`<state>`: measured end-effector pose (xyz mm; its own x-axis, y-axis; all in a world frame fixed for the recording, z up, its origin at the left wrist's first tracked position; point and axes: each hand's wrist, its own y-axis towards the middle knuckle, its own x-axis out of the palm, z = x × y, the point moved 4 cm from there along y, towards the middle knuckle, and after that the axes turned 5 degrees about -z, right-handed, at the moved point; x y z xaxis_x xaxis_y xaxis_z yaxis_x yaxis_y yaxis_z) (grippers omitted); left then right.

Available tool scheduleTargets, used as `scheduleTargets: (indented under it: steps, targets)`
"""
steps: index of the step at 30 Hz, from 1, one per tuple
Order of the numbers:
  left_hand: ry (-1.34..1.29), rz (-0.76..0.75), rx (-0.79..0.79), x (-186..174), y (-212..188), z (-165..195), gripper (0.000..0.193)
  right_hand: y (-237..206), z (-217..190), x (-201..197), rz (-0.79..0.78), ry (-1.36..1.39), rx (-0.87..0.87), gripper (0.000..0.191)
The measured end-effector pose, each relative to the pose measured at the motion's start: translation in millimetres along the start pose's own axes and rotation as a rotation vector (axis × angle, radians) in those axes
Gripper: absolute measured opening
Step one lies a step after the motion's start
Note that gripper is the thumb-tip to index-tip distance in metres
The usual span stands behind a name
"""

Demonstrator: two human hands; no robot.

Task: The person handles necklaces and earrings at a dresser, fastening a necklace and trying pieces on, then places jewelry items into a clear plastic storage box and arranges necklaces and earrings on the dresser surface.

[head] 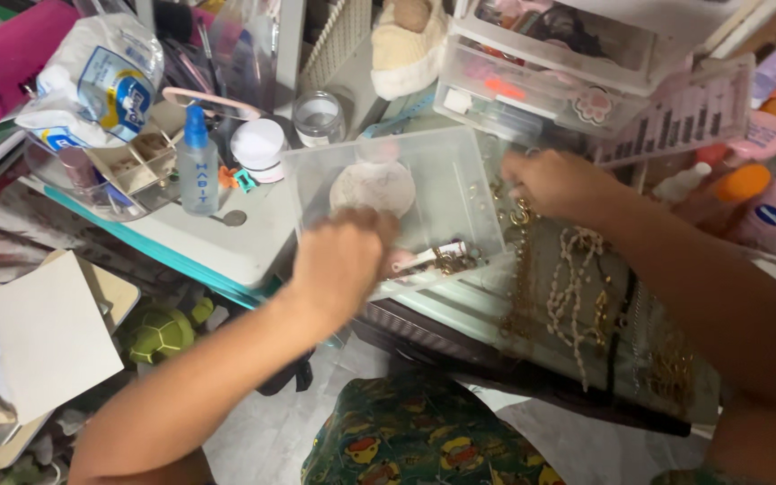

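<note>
My left hand is blurred and curled over the front edge of a clear plastic box. Whether it holds anything cannot be told. Inside the box lie a round pale disc and a small heap of gold pieces at the front right corner. My right hand rests to the right of the box, fingertips down on gold jewellery. Below that hand, a flat tray carries a pearl necklace and gold chains.
A blue-capped clear bottle, a white-lidded jar and a glass jar stand left of the box. Clear drawers sit behind it. Orange-capped bottles crowd the right. A green turtle toy and a white card lie lower left.
</note>
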<state>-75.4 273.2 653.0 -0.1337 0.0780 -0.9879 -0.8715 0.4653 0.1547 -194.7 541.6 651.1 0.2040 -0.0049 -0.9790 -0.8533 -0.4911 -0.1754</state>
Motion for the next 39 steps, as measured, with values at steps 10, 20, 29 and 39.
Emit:
scheduleTargets:
  steps: [10, 20, 29, 39]
  targets:
    - [-0.474, 0.196, 0.144, -4, -26, 23, 0.03, -15, -83, -3, 0.034, -0.112, -0.621, 0.023]
    - [-0.119, -0.263, 0.056, 32, 80, -24, 0.037, 17, -91, 19, -0.195, -0.224, -0.561, 0.013]
    - [0.001, -0.325, 0.22, 67, 104, -18, 0.022, 15, -69, -2, -0.086, 0.148, -0.384, 0.007]
    - [-0.549, -0.124, 0.086, 50, 120, -24, 0.022, 2, -34, -10, 0.123, 0.74, -0.188, 0.022]
